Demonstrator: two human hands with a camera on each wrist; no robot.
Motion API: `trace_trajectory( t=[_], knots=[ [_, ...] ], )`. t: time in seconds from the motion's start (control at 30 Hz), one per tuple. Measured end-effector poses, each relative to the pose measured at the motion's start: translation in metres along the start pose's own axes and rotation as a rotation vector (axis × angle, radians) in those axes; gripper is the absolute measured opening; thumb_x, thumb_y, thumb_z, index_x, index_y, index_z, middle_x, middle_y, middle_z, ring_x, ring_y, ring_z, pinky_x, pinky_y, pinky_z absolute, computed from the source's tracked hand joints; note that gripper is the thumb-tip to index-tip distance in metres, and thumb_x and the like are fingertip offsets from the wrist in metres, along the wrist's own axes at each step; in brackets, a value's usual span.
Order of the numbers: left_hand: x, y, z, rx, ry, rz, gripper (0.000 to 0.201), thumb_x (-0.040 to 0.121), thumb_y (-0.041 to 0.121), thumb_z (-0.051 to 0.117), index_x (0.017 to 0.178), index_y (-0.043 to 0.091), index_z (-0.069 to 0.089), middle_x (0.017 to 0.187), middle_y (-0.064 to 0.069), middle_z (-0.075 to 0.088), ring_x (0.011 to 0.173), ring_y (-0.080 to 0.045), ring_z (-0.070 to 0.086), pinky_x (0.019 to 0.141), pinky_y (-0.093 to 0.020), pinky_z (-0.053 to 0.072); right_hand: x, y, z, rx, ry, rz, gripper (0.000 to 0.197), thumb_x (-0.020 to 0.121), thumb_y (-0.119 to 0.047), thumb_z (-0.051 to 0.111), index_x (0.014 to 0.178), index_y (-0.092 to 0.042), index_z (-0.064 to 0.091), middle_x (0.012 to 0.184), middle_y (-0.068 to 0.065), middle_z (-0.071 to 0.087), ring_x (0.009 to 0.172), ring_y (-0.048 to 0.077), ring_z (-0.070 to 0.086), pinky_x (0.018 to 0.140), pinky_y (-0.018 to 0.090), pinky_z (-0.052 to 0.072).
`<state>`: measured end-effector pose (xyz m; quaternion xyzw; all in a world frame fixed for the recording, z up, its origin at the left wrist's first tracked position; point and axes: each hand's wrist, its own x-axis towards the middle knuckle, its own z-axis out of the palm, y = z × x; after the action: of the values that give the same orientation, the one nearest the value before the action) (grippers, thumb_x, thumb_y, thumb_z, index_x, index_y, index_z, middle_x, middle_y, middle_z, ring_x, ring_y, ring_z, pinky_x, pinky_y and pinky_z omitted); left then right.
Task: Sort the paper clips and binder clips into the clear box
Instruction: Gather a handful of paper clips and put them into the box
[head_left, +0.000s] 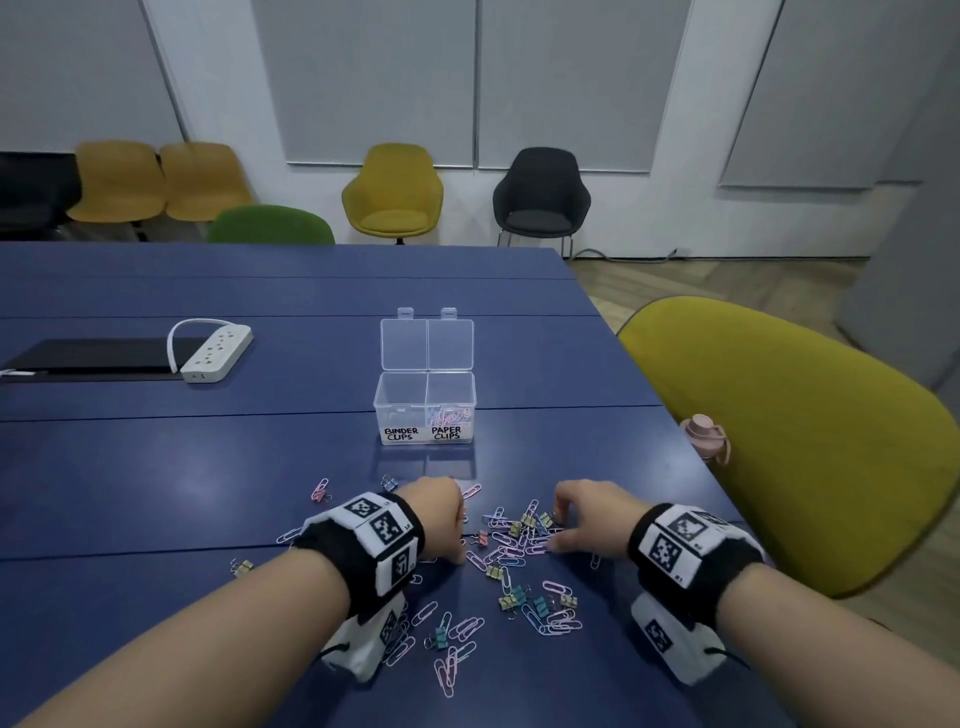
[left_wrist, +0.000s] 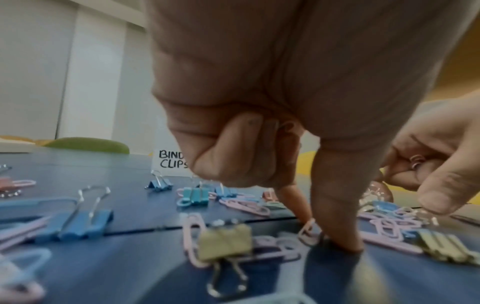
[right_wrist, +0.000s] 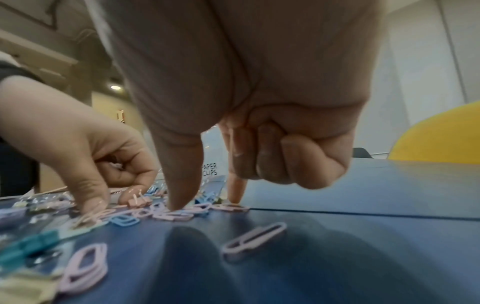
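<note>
The clear box (head_left: 425, 410) stands open mid-table, labelled BINDER CLIPS on the left and PAPER CLIPS on the right; the right compartment holds some paper clips. Pastel paper clips and binder clips (head_left: 511, 551) lie scattered in front of it. My left hand (head_left: 457, 540) is down at the pile's left edge; thumb and index pinch a pink paper clip (left_wrist: 309, 232) against the table, the other fingers curled. My right hand (head_left: 557, 527) is at the pile's right edge, thumb and index tips on pink paper clips (right_wrist: 182, 214). Its curled fingers hold paper clips (left_wrist: 415, 162).
A white power strip (head_left: 215, 351) and a black pad (head_left: 98, 358) lie far left on the blue table (head_left: 156, 467). A yellow-green chair (head_left: 789, 436) stands close at the right edge, a pink bottle (head_left: 706, 434) beside it. More chairs line the far wall.
</note>
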<state>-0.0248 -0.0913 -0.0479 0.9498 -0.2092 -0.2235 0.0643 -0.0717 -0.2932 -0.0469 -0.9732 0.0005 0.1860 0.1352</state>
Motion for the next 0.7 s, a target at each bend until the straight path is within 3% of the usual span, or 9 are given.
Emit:
trace_trajectory(
  t=[0.07,0.13,0.27,0.43,0.57,0.7],
  knots=[
    [0.003,0.001,0.002,0.026,-0.016,0.004,0.021,0.077,0.026,0.074,0.09,0.009,0.072,0.08,-0.003,0.063,0.078,-0.021,0.06,0.08,-0.034,0.056,0.005,-0.009,0.002,-0.042,-0.009,-0.02,0.029,0.081,-0.036,0.07,0.094,-0.014,0.056,0.102,0.006,0.063,0.098,0.025,0.059,0.075,0.028,0.043],
    [0.005,0.002,0.003,0.058,-0.042,0.005,0.02,0.079,0.024,0.071,0.091,0.009,0.071,0.082,-0.003,0.062,0.079,-0.021,0.058,0.084,-0.035,0.055,0.01,-0.017,0.004,-0.075,-0.02,-0.02,0.02,0.082,-0.03,0.07,0.088,-0.015,0.058,0.098,0.006,0.065,0.097,0.027,0.062,0.078,0.032,0.047],
    [0.005,0.005,0.004,0.138,-0.075,0.003,0.018,0.084,0.025,0.067,0.091,0.009,0.066,0.087,-0.004,0.058,0.082,-0.02,0.054,0.081,-0.031,0.05,0.019,-0.026,0.006,-0.112,-0.004,-0.014,0.015,0.083,-0.02,0.067,0.095,-0.01,0.066,0.106,0.012,0.069,0.098,0.03,0.064,0.079,0.033,0.05],
    [0.008,0.004,0.008,0.179,-0.095,-0.024,0.031,0.086,0.027,0.065,0.106,0.003,0.067,0.1,-0.01,0.066,0.098,-0.024,0.062,0.093,-0.035,0.051,0.02,-0.027,0.011,-0.191,0.032,0.014,0.017,0.084,-0.019,0.063,0.098,-0.011,0.067,0.103,0.011,0.069,0.088,0.03,0.064,0.071,0.032,0.048],
    [0.007,0.005,0.007,0.193,-0.077,-0.049,0.024,0.085,0.031,0.067,0.092,0.009,0.062,0.089,-0.006,0.058,0.089,-0.024,0.061,0.088,-0.035,0.051,0.017,-0.025,0.016,-0.251,0.046,0.042,0.014,0.085,-0.017,0.06,0.095,-0.01,0.065,0.094,0.01,0.067,0.077,0.028,0.057,0.071,0.032,0.049],
    [-0.002,0.006,0.002,0.186,-0.044,-0.07,0.029,0.084,0.035,0.066,0.074,0.011,0.053,0.074,-0.003,0.053,0.078,-0.022,0.053,0.075,-0.032,0.048,0.008,-0.023,0.015,-0.199,0.032,0.014,0.005,0.084,-0.018,0.059,0.081,-0.015,0.059,0.09,0.011,0.067,0.082,0.03,0.063,0.067,0.029,0.044]
  ],
)
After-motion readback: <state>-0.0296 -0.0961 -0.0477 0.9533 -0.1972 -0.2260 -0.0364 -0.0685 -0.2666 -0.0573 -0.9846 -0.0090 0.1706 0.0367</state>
